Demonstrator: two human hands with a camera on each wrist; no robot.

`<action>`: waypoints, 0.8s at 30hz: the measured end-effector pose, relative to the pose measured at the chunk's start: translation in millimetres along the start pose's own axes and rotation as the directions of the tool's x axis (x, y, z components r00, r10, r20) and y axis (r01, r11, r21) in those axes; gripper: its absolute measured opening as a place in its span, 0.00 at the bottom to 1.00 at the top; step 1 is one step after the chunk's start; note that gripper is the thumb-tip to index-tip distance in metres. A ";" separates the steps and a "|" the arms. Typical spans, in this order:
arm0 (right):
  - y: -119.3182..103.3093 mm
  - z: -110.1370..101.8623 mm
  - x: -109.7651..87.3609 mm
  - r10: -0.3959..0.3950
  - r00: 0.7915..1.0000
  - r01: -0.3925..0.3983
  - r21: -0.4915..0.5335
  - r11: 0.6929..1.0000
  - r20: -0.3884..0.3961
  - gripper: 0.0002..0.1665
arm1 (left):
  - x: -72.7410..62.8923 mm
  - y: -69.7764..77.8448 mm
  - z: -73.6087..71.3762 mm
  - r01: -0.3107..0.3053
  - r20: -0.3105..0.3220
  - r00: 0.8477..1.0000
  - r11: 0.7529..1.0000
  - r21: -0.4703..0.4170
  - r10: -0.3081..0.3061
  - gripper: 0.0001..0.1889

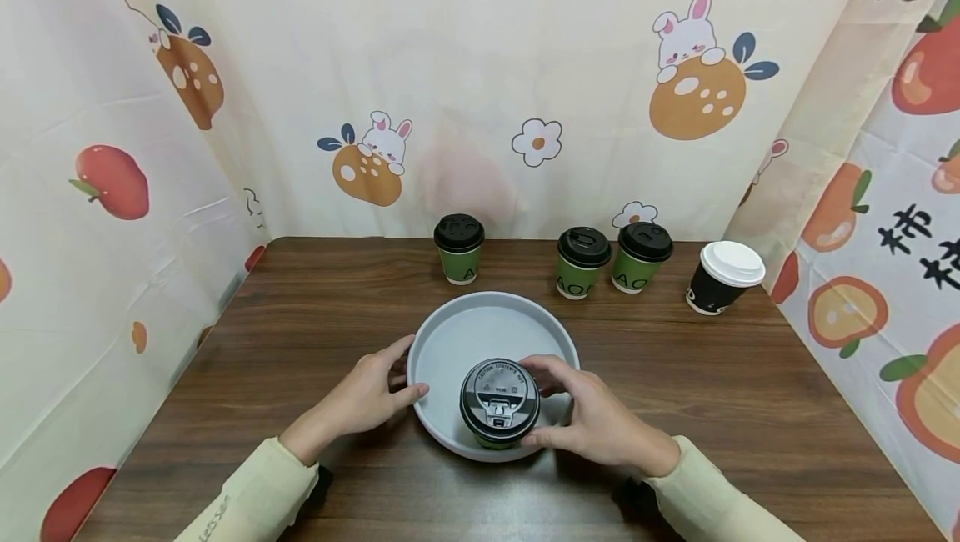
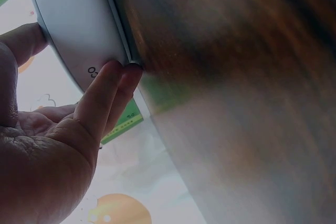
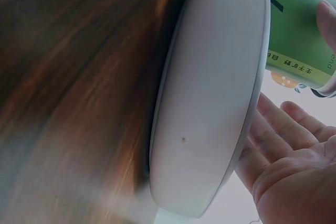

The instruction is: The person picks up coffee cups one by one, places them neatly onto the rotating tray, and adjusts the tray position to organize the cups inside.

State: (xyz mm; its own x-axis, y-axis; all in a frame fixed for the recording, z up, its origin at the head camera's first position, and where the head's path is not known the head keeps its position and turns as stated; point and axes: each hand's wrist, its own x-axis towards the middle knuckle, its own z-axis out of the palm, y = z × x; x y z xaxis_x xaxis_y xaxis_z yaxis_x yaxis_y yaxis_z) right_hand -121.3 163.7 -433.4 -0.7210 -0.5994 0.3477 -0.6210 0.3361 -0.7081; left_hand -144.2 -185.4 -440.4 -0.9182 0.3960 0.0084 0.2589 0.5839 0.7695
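A round pale grey tray lies on the table, and a green paper cup with a black lid stands upright toward its near right side. At the tray's left edge, my left hand holds the rim, thumb over the edge and fingers against the outer wall, as the left wrist view shows. My right hand reaches over the tray's right rim, with thumb and forefinger round the cup's right side. In the right wrist view the other fingers spread loosely beside the tray wall.
Behind the tray stand a green cup with black lid, a second such cup and a third close together, and a black cup with white lid at the right. Printed cloth walls the wooden table.
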 end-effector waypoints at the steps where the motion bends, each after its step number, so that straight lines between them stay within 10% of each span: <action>1: -0.1 -0.2 -0.1 -0.001 1.000 0.001 0.001 1.000 -0.002 0.48 | 0.1 -0.2 0.0 0.001 0.000 1.000 1.000 0.001 -0.001 0.40; 24: 7.3 -14.1 -0.3 0.013 0.999 -0.014 -0.006 1.000 -0.029 0.40 | 0.2 -2.3 0.7 -0.043 0.003 0.999 0.999 -0.013 0.043 0.39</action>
State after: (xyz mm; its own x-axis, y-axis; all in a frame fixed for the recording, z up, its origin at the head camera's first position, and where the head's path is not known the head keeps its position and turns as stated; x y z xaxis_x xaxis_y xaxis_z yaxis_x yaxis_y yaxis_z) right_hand -130.0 176.6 -430.0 -0.7379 -0.5733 0.3561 -0.6129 0.3484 -0.7092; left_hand -144.7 -186.2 -442.6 -0.9053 0.4230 0.0393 0.2941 0.5573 0.7765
